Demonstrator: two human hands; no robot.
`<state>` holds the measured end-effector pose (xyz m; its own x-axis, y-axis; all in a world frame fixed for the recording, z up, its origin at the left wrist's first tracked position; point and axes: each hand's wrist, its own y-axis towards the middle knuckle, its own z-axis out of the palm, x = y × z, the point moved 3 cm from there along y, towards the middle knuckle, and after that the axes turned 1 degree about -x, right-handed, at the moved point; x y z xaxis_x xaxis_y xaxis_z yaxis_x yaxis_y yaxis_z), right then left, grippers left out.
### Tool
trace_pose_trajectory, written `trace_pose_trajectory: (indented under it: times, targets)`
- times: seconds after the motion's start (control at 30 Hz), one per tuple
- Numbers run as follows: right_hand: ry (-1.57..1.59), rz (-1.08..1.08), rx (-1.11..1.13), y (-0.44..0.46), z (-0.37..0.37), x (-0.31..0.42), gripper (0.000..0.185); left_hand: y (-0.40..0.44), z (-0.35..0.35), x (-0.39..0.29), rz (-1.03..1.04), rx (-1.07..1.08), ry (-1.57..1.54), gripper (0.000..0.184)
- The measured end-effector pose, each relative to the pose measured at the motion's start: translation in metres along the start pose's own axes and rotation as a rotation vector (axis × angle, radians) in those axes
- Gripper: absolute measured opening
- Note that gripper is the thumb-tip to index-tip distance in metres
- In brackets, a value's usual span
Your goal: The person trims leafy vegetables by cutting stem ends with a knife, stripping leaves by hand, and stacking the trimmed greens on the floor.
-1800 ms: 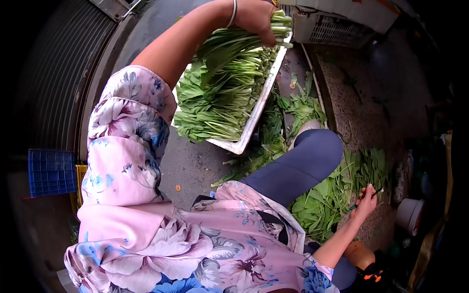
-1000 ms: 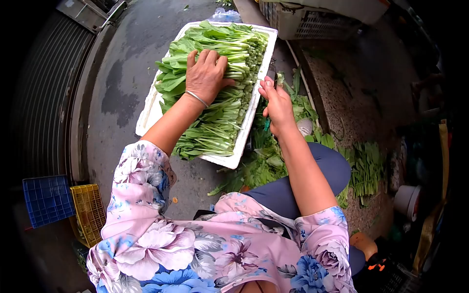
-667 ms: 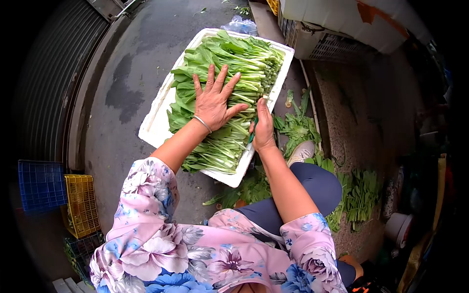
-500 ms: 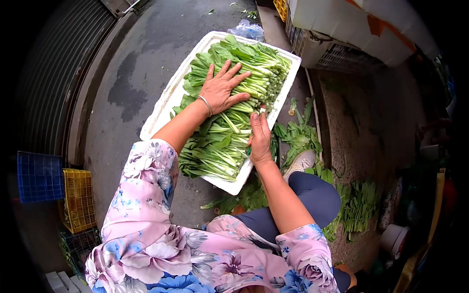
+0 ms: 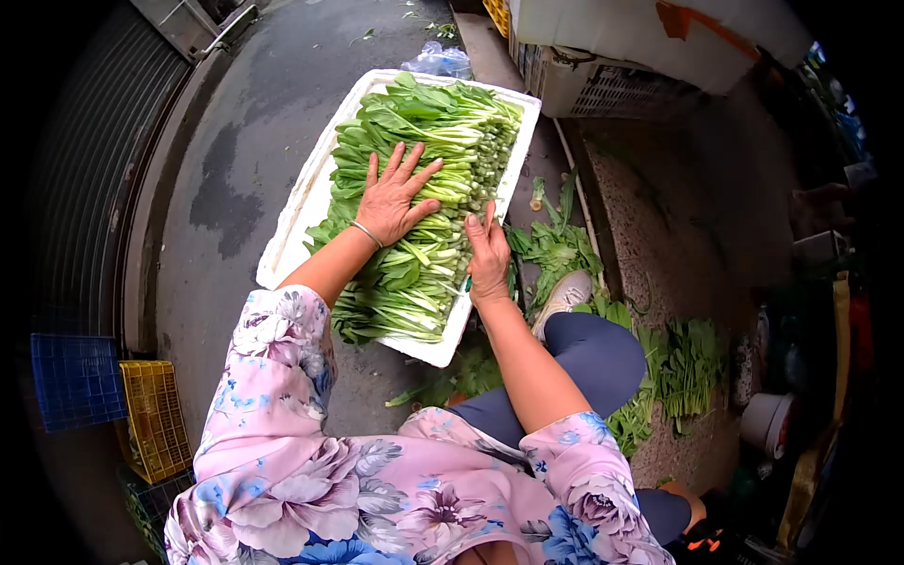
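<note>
Rows of leafy greens, with pale stems packed together toward the right, fill a white foam box. My left hand lies flat on top of them, fingers spread, with a bangle at the wrist. At the box's right edge, by the cut stem ends, my right hand is closed with its thumb up. A small green bit shows beside its palm; what the fingers hold is mostly hidden.
Loose leaves lie right of the box, near my shoe. More greens are on the ground at right. Blue and yellow crates stand at left. A plastic bag lies beyond the box.
The whole scene, box and hands included, has shifted left in view. My left hand still rests on the greens, and my right hand stays by the stem ends.
</note>
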<state>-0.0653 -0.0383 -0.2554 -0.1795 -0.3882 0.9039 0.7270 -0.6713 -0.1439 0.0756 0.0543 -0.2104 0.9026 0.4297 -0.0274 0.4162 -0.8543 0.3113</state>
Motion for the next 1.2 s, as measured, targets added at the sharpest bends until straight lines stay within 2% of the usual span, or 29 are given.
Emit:
trace_pose_trajectory:
  times: [0.07,0.1,0.13,0.23,0.3,0.37,0.43,0.5,0.53,0.57,0.63,0.7,0.77,0.8,0.87,0.9,0.97,1.0,1.03,1.1,1.2]
  targets:
    - [0.055,0.009,-0.149,-0.001,-0.021,0.000,0.069,0.001,-0.001,-0.003,0.012,0.037,-0.010,0.058]
    - [0.221,-0.111,-0.268,0.001,-0.026,-0.003,0.063,0.002,-0.001,-0.003,0.019,0.034,-0.017,0.062]
    - [0.278,-0.098,-0.343,-0.003,-0.035,-0.001,0.055,0.006,0.005,-0.003,0.037,0.039,-0.031,0.063]
    - [0.338,-0.027,-0.325,-0.004,-0.055,0.056,0.043,0.018,-0.001,0.016,0.024,-0.047,-0.046,0.068]
    - [0.396,-0.128,-0.308,-0.021,-0.077,0.100,0.042,0.028,-0.018,0.014,-0.047,-0.153,-0.049,0.073]
    - [0.358,-0.253,-0.293,-0.043,-0.101,0.130,0.042,0.034,-0.059,-0.039,-0.033,-0.261,0.007,0.067]
    - [0.294,-0.418,-0.284,-0.073,-0.132,0.165,0.044,0.047,-0.087,-0.107,0.130,-0.278,-0.076,0.054]
    - [0.160,-0.534,-0.387,-0.108,-0.174,0.195,0.037,0.069,-0.098,-0.179,0.365,-0.214,-0.425,0.038]
    - [-0.033,-0.588,-0.570,-0.136,-0.226,0.199,0.032,0.078,-0.108,-0.241,0.423,-0.185,-0.646,0.034]
    - [-0.091,-0.518,-0.673,-0.156,-0.262,0.189,0.031,0.076,-0.117,-0.299,0.451,-0.139,-0.868,0.029]
    - [-0.235,-0.248,-0.952,-0.202,-0.333,0.161,0.029,0.076,-0.118,-0.366,0.576,-0.127,-1.041,0.024]
    - [-0.227,-0.035,-1.204,-0.241,-0.406,0.113,0.023,0.070,-0.121,-0.419,0.654,0.078,-1.058,0.024]
    - [-0.363,0.167,-1.267,-0.272,-0.455,0.076,0.021,0.066,-0.080,-0.453,0.707,-0.054,-0.912,0.020]
    - [-0.354,0.178,-1.269,-0.279,-0.478,0.051,0.021,0.065,-0.046,-0.463,0.634,0.051,-0.899,0.020]
    - [-0.678,0.352,-1.241,-0.290,-0.516,0.017,0.022,0.058,0.022,-0.479,0.503,0.184,-0.857,0.016]
    - [-0.674,0.387,-1.228,-0.295,-0.516,0.007,0.022,0.053,0.018,-0.484,0.486,0.215,-0.849,0.016]
    - [-0.976,0.445,-1.181,-0.281,-0.514,0.013,0.025,0.060,-0.010,-0.503,0.597,0.294,-0.954,0.016]
    - [-0.945,0.572,-1.153,-0.274,-0.505,0.021,0.026,0.066,-0.008,-0.504,0.600,0.154,-0.905,0.016]
    - [-0.945,0.579,-1.137,-0.273,-0.512,0.008,0.026,0.073,-0.013,-0.504,0.598,0.118,-0.907,0.017]
    - [-1.278,0.592,-1.152,-0.266,-0.519,-0.004,0.027,0.079,-0.029,-0.504,0.363,0.533,-1.040,0.016]
    - [-1.230,0.611,-1.056,-0.275,-0.519,-0.007,0.026,0.080,-0.029,-0.509,0.399,0.518,-0.944,0.016]
